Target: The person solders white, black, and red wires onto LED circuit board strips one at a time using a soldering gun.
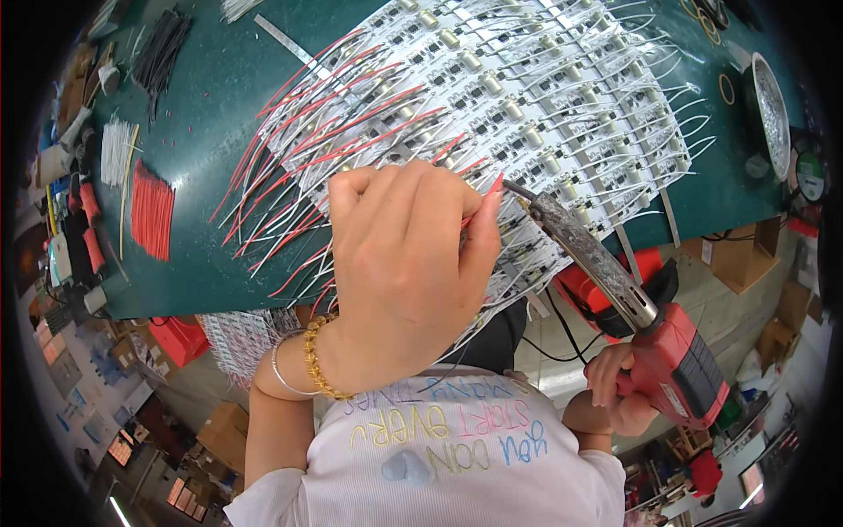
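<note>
the left hand (399, 263) is closest to the camera, seen from its back, with a gold bead bracelet (318, 360) and a thin silver bangle (283, 373) on the wrist. its fingers are curled and the thumb and forefinger pinch a red wire (487, 189) near the tip; the rest of this wire is hidden behind the hand. the right hand (615, 386) is lower on the right side and is clenched around the red handle of a soldering iron (615, 281). the long grey barrel of the iron goes up to the left, and its tip (514, 189) is just beside the pinched wire end, over the circuit boards; whether the tip touches the wire i cannot tell, the spot is too small.

under the hands lies a large white panel of small circuit boards (527, 97) in rows, on a dark green table (211, 114). many red and white wires (299, 167) stick out from the left edge of the panel, and white wires (685, 114) stick out from the right edge. on the left part of the table there is a bundle of cut red wires (152, 211), a bundle of white ones (114, 151) and a bundle of black ones (162, 53). near the right rim stands a round metal dish (773, 114). at the bottom a white shirt with coloured letters (439, 457) is visible.
</note>
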Demonstrator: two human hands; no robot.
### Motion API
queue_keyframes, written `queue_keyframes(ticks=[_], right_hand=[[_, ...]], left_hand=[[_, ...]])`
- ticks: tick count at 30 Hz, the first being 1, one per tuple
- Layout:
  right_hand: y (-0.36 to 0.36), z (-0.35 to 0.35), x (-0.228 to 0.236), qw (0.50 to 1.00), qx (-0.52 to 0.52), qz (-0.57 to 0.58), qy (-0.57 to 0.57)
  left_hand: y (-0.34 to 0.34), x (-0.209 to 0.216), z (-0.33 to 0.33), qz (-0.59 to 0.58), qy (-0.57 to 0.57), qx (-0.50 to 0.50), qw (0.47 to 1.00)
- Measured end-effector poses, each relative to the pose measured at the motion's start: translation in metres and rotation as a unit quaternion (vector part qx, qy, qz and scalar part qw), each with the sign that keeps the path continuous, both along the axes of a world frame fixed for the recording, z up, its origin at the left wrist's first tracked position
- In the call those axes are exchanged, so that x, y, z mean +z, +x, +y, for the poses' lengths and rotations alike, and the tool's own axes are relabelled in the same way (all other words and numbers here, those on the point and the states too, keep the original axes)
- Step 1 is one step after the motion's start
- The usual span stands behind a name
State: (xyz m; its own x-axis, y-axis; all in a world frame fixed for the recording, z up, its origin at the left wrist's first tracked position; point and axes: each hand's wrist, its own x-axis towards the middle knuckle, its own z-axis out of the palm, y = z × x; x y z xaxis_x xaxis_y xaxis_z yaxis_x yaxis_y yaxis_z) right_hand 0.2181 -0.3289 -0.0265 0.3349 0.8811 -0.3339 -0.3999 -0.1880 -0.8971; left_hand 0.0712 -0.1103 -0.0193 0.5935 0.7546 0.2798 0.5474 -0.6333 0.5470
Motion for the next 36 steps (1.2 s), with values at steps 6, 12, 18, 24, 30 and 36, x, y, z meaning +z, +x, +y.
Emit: queue_keyframes(ticks=[6,12,18,24,30,36], right_hand=[[0.004,-0.002,-0.006,0.993,-0.011,-0.097,0.062],[0.02,-0.004,-0.018,0.981,0.063,-0.06,0.175],[-0.001,0.019,0.0,0.989,-0.04,-0.075,0.121],[0.001,0.002,-0.001,0.99,-0.087,-0.042,0.102],[0.0,0.006,0.003,0.985,-0.055,-0.075,0.145],[0.016,-0.024,-0.019,0.975,0.04,-0.081,0.201]], left_hand=[[-0.002,-0.002,0.0,-0.004,0.006,-0.001,1.0],[0.0,0.0,0.0,-0.008,0.004,0.001,1.0],[-0.012,0.011,0.002,-0.026,0.011,-0.001,1.0],[-0.027,0.039,-0.004,-0.04,-0.051,0.031,0.997],[-0.003,0.012,-0.013,-0.018,-0.05,-0.026,0.998],[0.001,0.005,-0.013,-0.004,-0.017,-0.018,1.0]])
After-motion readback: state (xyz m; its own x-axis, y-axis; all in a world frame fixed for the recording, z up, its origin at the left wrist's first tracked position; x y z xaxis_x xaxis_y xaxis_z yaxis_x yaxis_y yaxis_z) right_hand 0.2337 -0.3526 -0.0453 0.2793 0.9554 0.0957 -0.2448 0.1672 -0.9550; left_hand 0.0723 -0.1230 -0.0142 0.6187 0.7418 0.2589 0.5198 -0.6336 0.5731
